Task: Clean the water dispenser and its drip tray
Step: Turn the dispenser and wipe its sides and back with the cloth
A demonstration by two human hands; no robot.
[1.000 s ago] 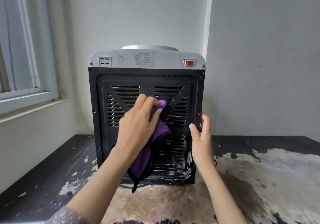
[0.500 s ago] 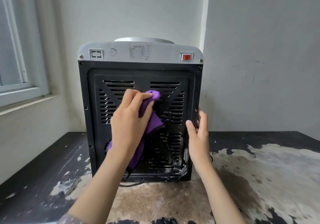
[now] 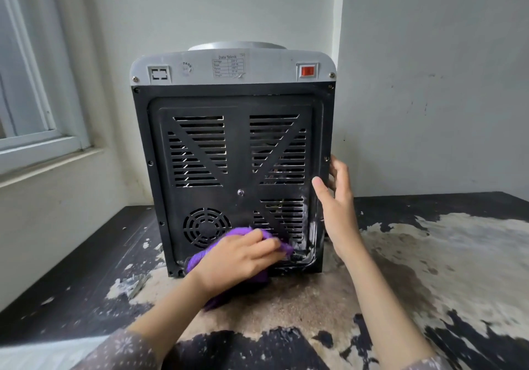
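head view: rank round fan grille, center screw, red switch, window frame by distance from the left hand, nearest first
1. Round fan grille, just up-left of the left hand on the lower back panel.
2. Center screw, above the hand, mid-panel.
3. Red switch, top right of the dispenser.
4. Window frame, far left on the wall.

water dispenser (image 3: 233,140) label (image 3: 228,66): "data teknik"; stamp: "pass".

- The left hand (image 3: 239,261) is covering most of the purple cloth (image 3: 246,233).
- The water dispenser (image 3: 233,155) is showing only its back, hiding its front.
- Label text (image 3: 228,66) is reading too small.
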